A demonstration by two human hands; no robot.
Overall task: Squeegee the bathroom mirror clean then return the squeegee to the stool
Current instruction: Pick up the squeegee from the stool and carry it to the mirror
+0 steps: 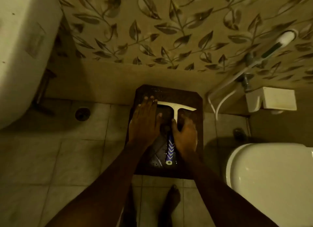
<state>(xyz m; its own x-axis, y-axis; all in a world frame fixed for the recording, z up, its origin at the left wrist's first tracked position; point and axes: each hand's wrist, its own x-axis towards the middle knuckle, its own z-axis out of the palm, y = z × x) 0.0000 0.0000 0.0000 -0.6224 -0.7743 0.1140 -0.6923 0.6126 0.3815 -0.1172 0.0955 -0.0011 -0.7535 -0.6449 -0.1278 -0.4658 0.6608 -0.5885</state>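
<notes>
**SQUEEGEE, HAND-HELD: ON STOOL, ONE HAND APPLIED**

**Location.** The squeegee [176,108] lies flat on the top of a dark wooden stool [188,95]. The stool stands on the tiled floor [67,159] against a leaf-patterned wall [152,32], with a toilet [271,176] well to its right. The pale blade bar lies crosswise at the wall side. The blue-and-white striped grip [169,150] points back toward the person.

**Handling (judged).**
- Weight and stiffness: probably a light, stiff plastic frame with a soft rubber edge along the bar.
- Care: little is needed beyond sparing that edge.
- Surface: glints on the stool top suggest wet, so the smooth white neck may be slippery.
- Best hold: the striped grip, with the hand wrapped round it and the bar left free.

**Hands.**
- The right hand [185,137] is curled about the handle where neck meets grip. Its thumb [174,125] lies on the left of the neck and its fingers [183,117] on the right (these are blurred, so how tightly they grip is unclear).
- The left hand [145,120] lies flat and relaxed on the stool top, holding nothing. It sits just left of the blade bar's left end, and whether it touches the bar cannot be told.

**Status.** The mirror is not in view. Whether the squeegee is being taken up or set down cannot be told.

**Also present.** Floor drain [82,114], hand sprayer [286,37] on the wall, one bare foot [171,198].
</notes>
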